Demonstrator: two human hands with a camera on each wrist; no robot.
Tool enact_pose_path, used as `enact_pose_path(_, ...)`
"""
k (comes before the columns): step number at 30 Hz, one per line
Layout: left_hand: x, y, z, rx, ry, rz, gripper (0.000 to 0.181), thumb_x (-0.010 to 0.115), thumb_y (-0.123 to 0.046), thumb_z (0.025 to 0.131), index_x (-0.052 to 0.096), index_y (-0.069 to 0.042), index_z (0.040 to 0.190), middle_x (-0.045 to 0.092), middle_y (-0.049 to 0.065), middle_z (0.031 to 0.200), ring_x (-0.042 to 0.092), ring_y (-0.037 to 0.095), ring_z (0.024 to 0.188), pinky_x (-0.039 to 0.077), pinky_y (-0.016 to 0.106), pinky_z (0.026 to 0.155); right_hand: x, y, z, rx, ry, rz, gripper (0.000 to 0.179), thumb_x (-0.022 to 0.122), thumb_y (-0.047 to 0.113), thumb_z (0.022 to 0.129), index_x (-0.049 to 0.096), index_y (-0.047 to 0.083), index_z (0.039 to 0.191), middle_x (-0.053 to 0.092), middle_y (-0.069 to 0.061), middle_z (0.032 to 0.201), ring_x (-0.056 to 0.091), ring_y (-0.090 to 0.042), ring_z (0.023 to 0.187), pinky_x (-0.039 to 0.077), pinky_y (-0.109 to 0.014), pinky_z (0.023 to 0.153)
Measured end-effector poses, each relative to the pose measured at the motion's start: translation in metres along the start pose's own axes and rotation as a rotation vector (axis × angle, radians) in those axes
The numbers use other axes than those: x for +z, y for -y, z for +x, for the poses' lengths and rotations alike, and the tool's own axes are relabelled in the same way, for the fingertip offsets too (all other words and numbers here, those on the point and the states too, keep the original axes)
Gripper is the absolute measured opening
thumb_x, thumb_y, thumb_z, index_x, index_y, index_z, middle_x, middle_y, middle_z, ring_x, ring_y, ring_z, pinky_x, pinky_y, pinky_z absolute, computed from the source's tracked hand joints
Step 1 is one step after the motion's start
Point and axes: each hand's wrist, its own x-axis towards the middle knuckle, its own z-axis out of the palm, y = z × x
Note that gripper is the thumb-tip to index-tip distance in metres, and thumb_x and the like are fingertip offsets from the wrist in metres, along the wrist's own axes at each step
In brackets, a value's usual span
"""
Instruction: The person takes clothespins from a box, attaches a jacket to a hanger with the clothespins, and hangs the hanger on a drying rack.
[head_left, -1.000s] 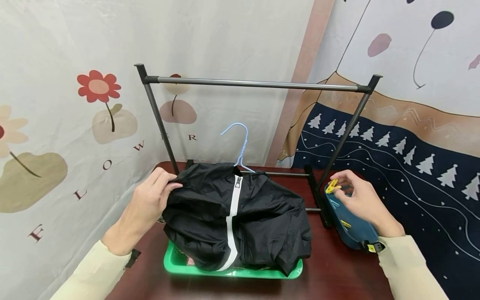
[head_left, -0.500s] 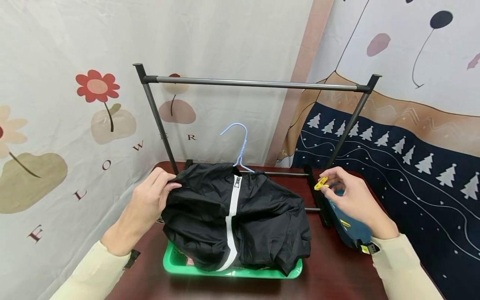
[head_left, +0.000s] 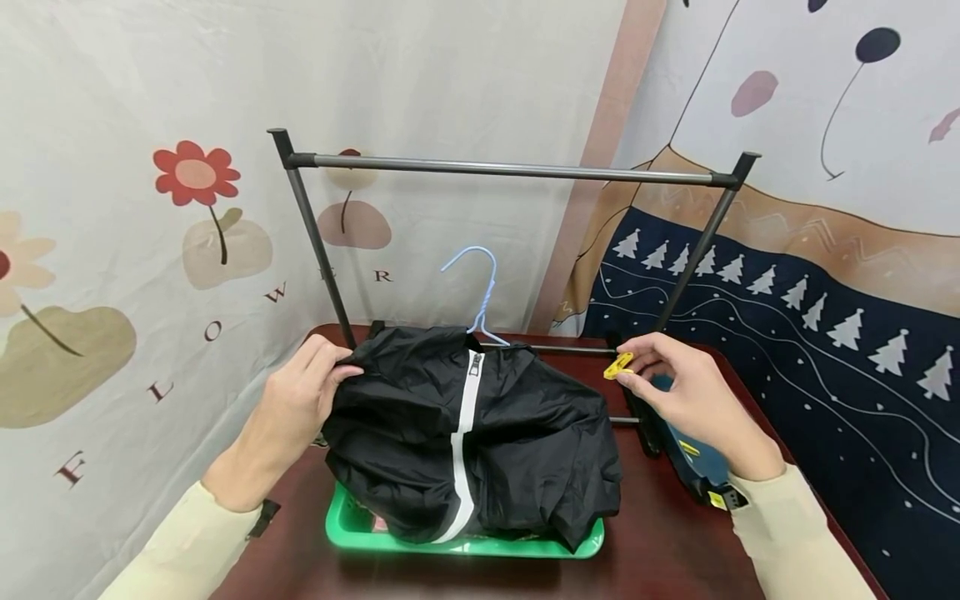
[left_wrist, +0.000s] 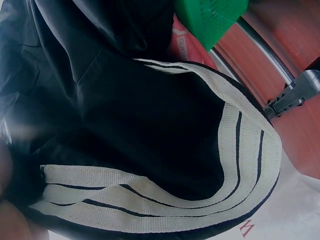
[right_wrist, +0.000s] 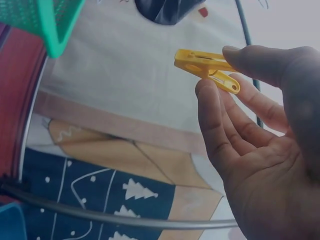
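A black jacket [head_left: 405, 417] with a white zipper strip lies over a green basket [head_left: 465, 546], and the hook of a light blue hanger [head_left: 487, 292] rises from its collar. My left hand [head_left: 303, 392] pinches the jacket's left upper edge between thumb and fingers. In the left wrist view, a white striped band [left_wrist: 240, 145] edges an opening in the black cloth. My right hand [head_left: 686, 387] pinches a yellow clothespin [head_left: 618, 365] to the right of the jacket, apart from it. Thumb and fingertips hold the clothespin [right_wrist: 202, 62] in the right wrist view.
A metal garment rack [head_left: 495, 169] stands behind and around the jacket. Right of it lies a blue case [head_left: 697, 458] with another yellow clothespin [head_left: 690, 448] on it, partly behind my right hand. Everything rests on a dark red table [head_left: 645, 533] against printed curtains.
My right hand has moved left from over the blue case towards the jacket, carrying the yellow clothespin. The left hand and the jacket have stayed in place.
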Motion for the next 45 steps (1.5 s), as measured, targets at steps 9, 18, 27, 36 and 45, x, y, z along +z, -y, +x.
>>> enact_pose_path(9, 0.0, -0.002, 0.002, -0.026, -0.016, 0.012, 0.043, 0.058, -0.032, 0.123, 0.07, 0.007, 0.111, 0.062, 0.017, 0.097, 0.062, 0.022, 0.078, 0.061, 0.034, 0.07, -0.001, 0.02, 0.012, -0.07, -0.045, 0.019, 0.045, 0.093, -0.005, 0.094, 0.078, 0.007, 0.135, 0.085, -0.006, 0.115, 0.075, -0.003, 0.093, 0.061, -0.007, 0.087)
enact_pose_path(18, 0.0, -0.004, 0.009, -0.073, -0.076, 0.048, 0.042, 0.059, -0.03, 0.122, 0.071, 0.009, 0.11, 0.065, 0.021, 0.098, 0.067, 0.031, 0.081, 0.059, 0.039, 0.073, -0.001, 0.04, 0.027, -0.15, -0.073, 0.048, 0.047, 0.095, -0.008, 0.092, 0.078, 0.006, 0.134, 0.085, -0.005, 0.116, 0.077, -0.004, 0.091, 0.061, -0.008, 0.086)
enact_pose_path(27, 0.003, -0.011, 0.021, -0.107, -0.093, 0.059, 0.04, 0.061, -0.029, 0.121, 0.07, 0.007, 0.108, 0.065, 0.02, 0.097, 0.07, 0.032, 0.082, 0.061, 0.043, 0.074, 0.002, 0.055, 0.039, -0.225, -0.059, 0.104, 0.047, 0.094, -0.009, 0.091, 0.078, 0.006, 0.133, 0.084, -0.005, 0.115, 0.077, -0.005, 0.089, 0.063, -0.011, 0.081)
enact_pose_path(36, 0.01, -0.016, 0.028, -0.122, -0.091, 0.03, 0.039, 0.061, -0.028, 0.12, 0.071, 0.008, 0.11, 0.068, 0.02, 0.098, 0.073, 0.033, 0.082, 0.064, 0.046, 0.075, 0.01, 0.07, 0.056, -0.276, -0.018, 0.156, 0.044, 0.09, -0.007, 0.096, 0.078, 0.006, 0.137, 0.084, -0.008, 0.127, 0.078, -0.011, 0.097, 0.064, -0.012, 0.091)
enact_pose_path(45, 0.01, -0.017, 0.026, -0.106, -0.066, 0.036, 0.042, 0.058, -0.03, 0.121, 0.07, 0.009, 0.112, 0.077, 0.022, 0.1, 0.079, 0.036, 0.085, 0.066, 0.049, 0.074, 0.023, 0.09, 0.075, -0.291, 0.015, 0.195, 0.044, 0.091, -0.002, 0.098, 0.077, 0.004, 0.14, 0.084, -0.006, 0.127, 0.079, -0.011, 0.101, 0.066, -0.017, 0.093)
